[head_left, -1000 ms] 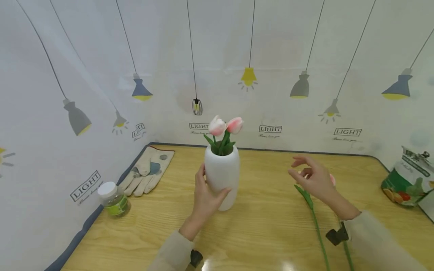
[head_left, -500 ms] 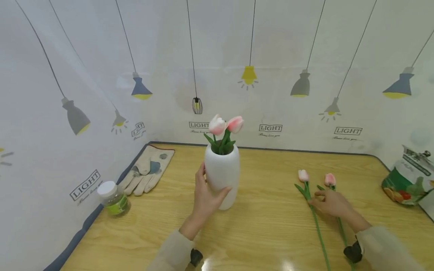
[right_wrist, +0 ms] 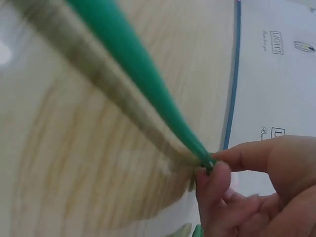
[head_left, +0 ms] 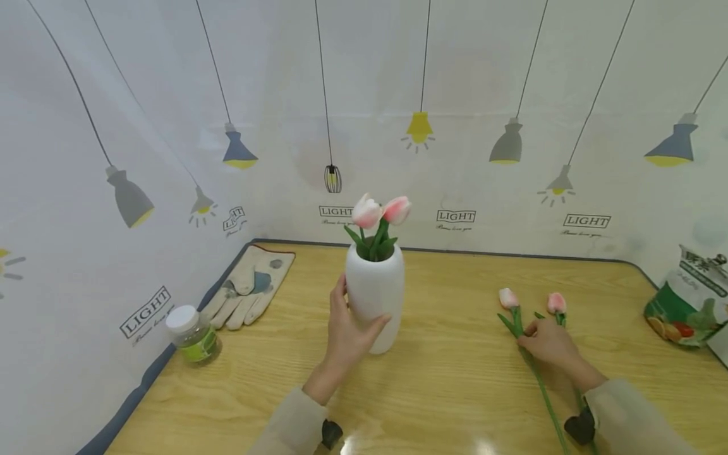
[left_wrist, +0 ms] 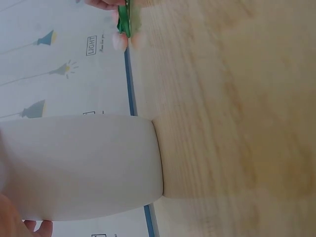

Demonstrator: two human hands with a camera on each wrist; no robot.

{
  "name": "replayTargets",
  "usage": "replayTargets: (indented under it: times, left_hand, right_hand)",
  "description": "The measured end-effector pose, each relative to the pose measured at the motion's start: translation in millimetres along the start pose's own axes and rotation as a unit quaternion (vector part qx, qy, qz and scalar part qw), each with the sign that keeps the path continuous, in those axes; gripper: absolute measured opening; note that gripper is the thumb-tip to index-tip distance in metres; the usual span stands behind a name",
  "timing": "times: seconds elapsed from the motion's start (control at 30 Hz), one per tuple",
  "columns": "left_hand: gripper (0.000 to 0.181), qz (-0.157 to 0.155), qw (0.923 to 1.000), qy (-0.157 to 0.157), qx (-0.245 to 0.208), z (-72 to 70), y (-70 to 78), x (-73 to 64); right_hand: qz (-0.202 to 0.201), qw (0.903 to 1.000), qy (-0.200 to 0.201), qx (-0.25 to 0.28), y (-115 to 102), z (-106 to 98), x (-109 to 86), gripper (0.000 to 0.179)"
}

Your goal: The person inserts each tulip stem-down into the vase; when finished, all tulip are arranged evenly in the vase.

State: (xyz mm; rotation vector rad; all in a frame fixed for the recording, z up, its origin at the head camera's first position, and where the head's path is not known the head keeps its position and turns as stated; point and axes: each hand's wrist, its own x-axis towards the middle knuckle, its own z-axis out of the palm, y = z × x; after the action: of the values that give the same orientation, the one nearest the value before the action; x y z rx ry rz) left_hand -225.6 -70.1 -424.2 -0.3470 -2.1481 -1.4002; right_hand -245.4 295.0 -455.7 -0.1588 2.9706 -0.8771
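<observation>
My left hand [head_left: 348, 335] grips the lower side of a white vase [head_left: 375, 287], thumb across its front. The vase stands upright, its base on the tabletop in the left wrist view. Two pink-and-white tulips [head_left: 366, 213] with green leaves rise from its mouth. Over to the right, my right hand [head_left: 550, 344] pinches the stem of a tulip [head_left: 509, 298] below its leaves. Thumb and index finger meet on that green stem [right_wrist: 163, 106] in the right wrist view. A second, pinker tulip [head_left: 557, 303] lies beside it, its stem partly hidden under my hand and wrist.
On the wooden table [head_left: 443, 392], a pair of work gloves [head_left: 250, 287] lies at the back left, with a white-lidded jar [head_left: 193, 335] in front of them. A green-and-white bag [head_left: 685, 300] stands at the right edge. Printed wall sheeting [head_left: 483, 183] borders the table.
My right hand has come down from above the tulips and now pinches the left one's stem, whose lower end has swung slightly right. My left hand keeps its hold on the vase.
</observation>
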Motion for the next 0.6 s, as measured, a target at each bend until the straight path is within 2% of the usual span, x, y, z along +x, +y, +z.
replayTargets:
  times: [0.1, 0.23, 0.4, 0.6]
  left_hand:
    - [0.097, 0.002, 1.0000, 0.000, 0.002, -1.1, 1.0, -0.5]
    - [0.096, 0.003, 1.0000, 0.000, 0.004, -1.1, 1.6, 0.1]
    - [0.096, 0.003, 1.0000, -0.002, 0.000, -0.9, 1.4, 0.5]
    - [0.095, 0.002, 1.0000, -0.005, -0.001, -1.2, 2.1, -0.2]
  right_hand:
    - [0.002, 0.9989, -0.022, 0.042, -4, -2, 0.1, 0.040]
    - [0.018, 0.9928, -0.030, 0.114, -13, -4, -1.5, 0.051]
    - [0.005, 0.9764, -0.024, 0.215, -24, -7, 0.7, 0.053]
    - [-0.049, 0.9521, -0.001, 0.302, -47, -17, 5.9, 0.059]
